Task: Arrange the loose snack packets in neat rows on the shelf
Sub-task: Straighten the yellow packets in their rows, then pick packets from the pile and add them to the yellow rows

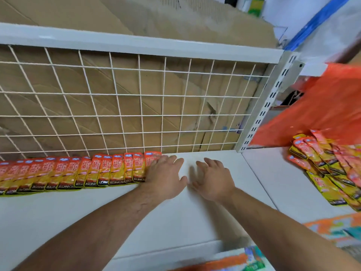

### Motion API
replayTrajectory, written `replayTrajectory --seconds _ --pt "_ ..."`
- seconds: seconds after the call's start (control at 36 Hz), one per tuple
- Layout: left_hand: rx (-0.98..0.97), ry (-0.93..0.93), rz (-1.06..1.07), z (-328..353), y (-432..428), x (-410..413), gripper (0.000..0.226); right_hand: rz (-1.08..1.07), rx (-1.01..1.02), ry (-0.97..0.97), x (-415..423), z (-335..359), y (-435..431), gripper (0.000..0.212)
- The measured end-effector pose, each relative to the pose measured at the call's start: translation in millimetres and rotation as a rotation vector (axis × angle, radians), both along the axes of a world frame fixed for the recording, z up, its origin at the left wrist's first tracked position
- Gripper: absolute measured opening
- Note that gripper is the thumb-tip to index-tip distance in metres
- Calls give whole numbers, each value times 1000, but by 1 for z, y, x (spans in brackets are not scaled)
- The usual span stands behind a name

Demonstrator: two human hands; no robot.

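Observation:
A row of overlapping orange-and-yellow snack packets (78,173) lies along the back of the white shelf (156,222), against the wire mesh. My left hand (164,177) lies flat with straight fingers on the right end of that row, covering the last packet. A little to its right, my right hand (213,178) hovers over bare shelf with fingers spread and holds nothing. A loose pile of the same packets (328,165) sits on the neighbouring shelf section at the right.
White wire mesh (136,104) backs the shelf, with cardboard behind it. A slotted white upright (261,112) divides the sections. An orange plastic bag (316,108) hangs over the loose pile. Blurred colourful packaging (234,261) shows at the bottom edge.

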State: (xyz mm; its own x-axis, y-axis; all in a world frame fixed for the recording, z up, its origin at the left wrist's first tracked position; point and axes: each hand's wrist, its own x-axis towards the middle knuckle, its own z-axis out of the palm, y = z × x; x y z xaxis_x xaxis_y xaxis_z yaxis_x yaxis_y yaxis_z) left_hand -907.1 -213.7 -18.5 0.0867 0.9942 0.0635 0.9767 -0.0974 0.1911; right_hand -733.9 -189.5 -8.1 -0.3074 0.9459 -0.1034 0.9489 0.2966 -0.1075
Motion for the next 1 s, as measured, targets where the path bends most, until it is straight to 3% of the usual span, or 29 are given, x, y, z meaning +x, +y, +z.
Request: replayTrajectory --seconds 0.61,1.0 --pt "-22 -18 -179 26 -3 307 63 -222 71 164 326 20 -32 67" --pt "37 -9 -312 22 85 404 66 -354 76 210 418 17 20 62"
